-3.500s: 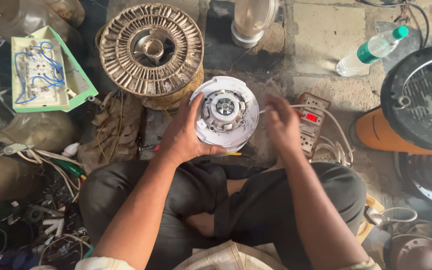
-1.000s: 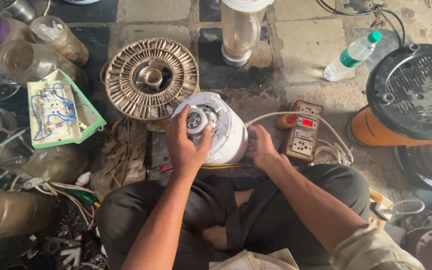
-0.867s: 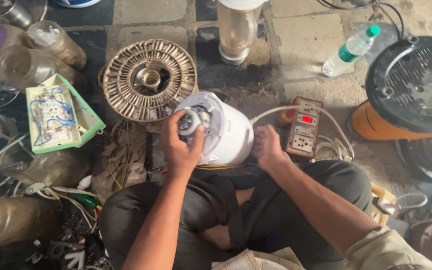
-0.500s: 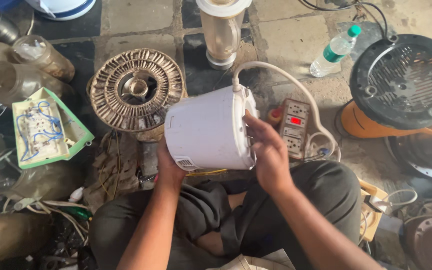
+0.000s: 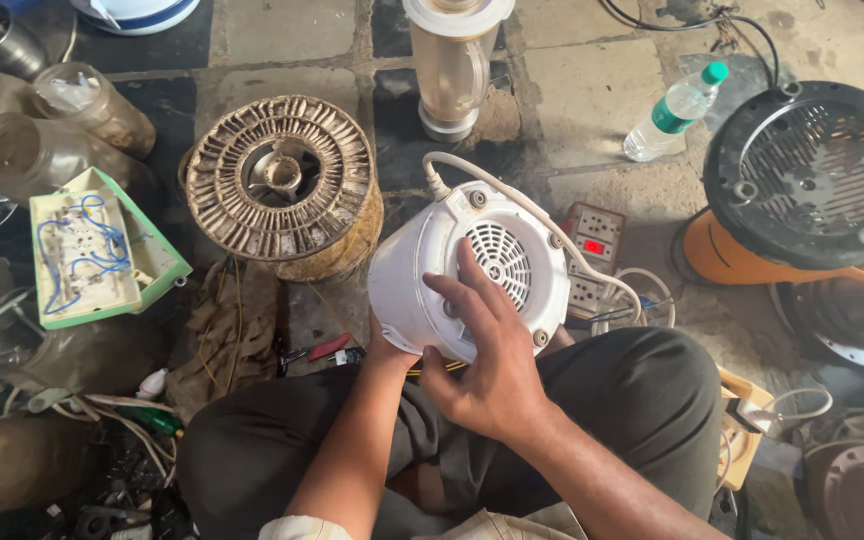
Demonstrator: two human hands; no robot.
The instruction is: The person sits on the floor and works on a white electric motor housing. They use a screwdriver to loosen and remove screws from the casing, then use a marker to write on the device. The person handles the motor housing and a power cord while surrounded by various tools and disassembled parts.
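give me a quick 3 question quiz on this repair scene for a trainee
1. True or false: the right hand lies flat on the vented underside of the white appliance base.
2. Which thing stands on the floor just left of the white appliance base?
A. the round ribbed metal disc
B. the plastic water bottle
C. the orange and black housing
3. Fill in: the white cord leaves the base near its top and runs toward the ____ strip.

Key: 1 true; 2 A; 3 power. The left hand is mostly hidden under the base.
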